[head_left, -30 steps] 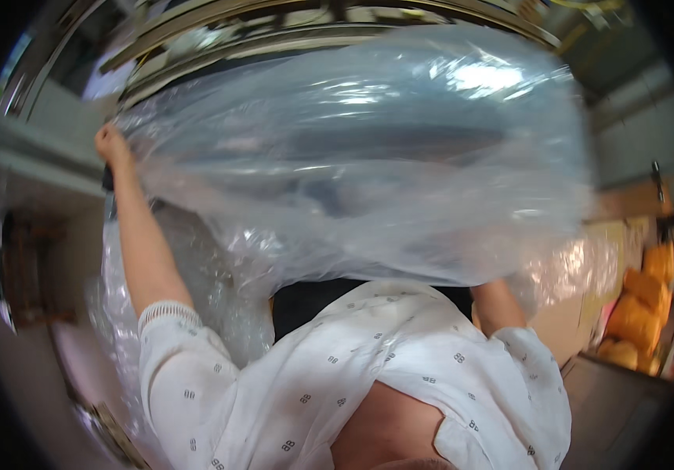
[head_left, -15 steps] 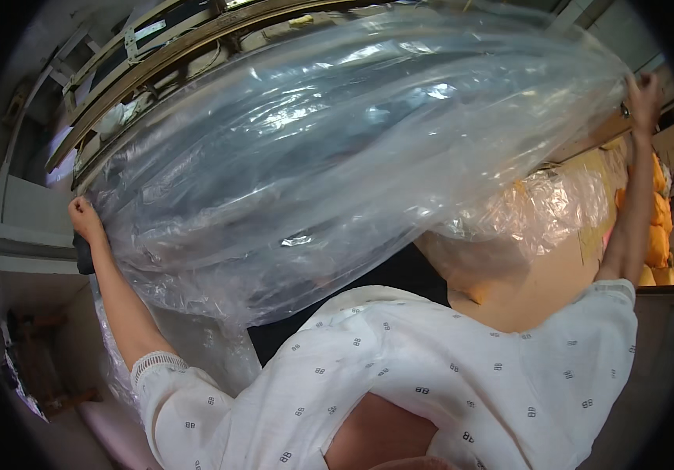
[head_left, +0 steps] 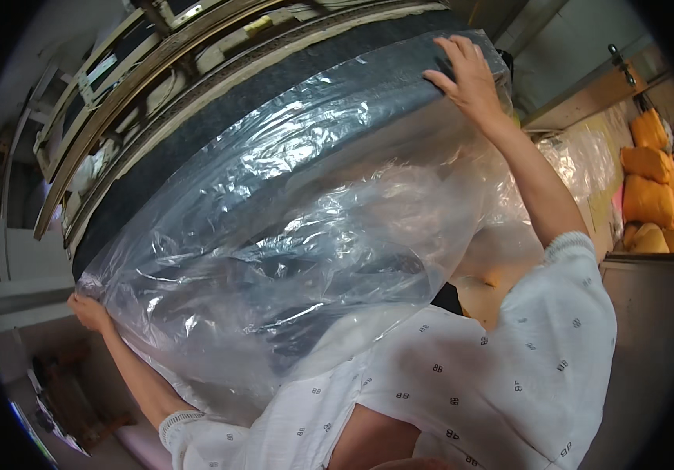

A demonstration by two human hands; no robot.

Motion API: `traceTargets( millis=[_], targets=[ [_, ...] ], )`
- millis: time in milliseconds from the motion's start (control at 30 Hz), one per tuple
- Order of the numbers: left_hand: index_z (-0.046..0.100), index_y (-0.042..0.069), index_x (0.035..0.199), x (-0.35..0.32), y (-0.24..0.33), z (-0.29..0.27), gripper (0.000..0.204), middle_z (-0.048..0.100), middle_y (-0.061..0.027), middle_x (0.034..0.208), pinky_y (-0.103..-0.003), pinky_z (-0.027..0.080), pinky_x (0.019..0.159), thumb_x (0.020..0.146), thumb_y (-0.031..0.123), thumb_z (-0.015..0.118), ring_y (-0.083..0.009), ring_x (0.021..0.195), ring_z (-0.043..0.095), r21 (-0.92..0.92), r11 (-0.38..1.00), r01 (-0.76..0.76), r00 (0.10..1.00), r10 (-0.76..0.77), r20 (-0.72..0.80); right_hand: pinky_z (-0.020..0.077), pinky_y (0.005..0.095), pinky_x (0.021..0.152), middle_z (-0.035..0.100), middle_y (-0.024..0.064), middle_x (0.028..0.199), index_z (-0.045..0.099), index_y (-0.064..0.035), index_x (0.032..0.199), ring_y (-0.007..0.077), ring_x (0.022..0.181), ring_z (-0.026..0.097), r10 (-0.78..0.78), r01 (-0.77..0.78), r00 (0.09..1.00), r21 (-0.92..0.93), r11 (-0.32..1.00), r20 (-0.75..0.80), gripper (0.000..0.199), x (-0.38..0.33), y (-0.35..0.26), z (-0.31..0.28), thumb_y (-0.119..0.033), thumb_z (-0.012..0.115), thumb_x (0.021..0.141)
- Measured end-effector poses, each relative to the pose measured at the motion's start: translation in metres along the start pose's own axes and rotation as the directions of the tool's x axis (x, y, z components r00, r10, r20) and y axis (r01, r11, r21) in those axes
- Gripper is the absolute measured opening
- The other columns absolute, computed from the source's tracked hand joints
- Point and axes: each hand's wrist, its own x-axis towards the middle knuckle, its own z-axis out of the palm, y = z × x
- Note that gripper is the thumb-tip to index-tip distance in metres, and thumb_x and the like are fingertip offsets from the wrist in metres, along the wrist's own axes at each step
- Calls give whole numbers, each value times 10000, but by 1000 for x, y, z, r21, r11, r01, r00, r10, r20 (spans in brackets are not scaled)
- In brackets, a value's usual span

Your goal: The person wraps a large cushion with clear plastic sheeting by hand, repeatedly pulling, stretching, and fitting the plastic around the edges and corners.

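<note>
— Honestly, what's hidden?
— The clear plastic sheet (head_left: 290, 258) veils most of the dark padded slab (head_left: 274, 102) between the hands; its lower end is lost.
— And the hands?
— The left hand (head_left: 90, 312) pinches the sheet's edge; the right hand (head_left: 469, 74), fingers spread, presses the slab's top. Half a second ago the plastic billowed higher.

Wooden frames (head_left: 117, 102) stacked far left. Orange sacks (head_left: 650, 188) piled far right beside a wooden beam (head_left: 588, 98). Pale wall (head_left: 556, 47) upper right, daylight.
</note>
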Motion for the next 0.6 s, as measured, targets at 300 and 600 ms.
traceTargets(
  millis=[300,600],
  targets=[
    [550,66,1058,8,-8,-6,326,596,-167,1047,-431,423,793,907,315,404,-367,958,555,-39,999,-18,999,17,-31,398,245,667,498,14,846,553,-41,913,118,761,480,414,-372,909,539,756,45,265,-16,4,-5,-186,692,740],
    [561,78,1051,8,0,1,331,610,-138,1036,-423,422,806,886,321,411,-353,954,565,-12,1000,18,1000,-18,1,407,368,780,530,101,919,531,-35,959,289,897,509,116,-117,992,26,993,43,321,-132,-74,57,-209,679,733]
  ],
)
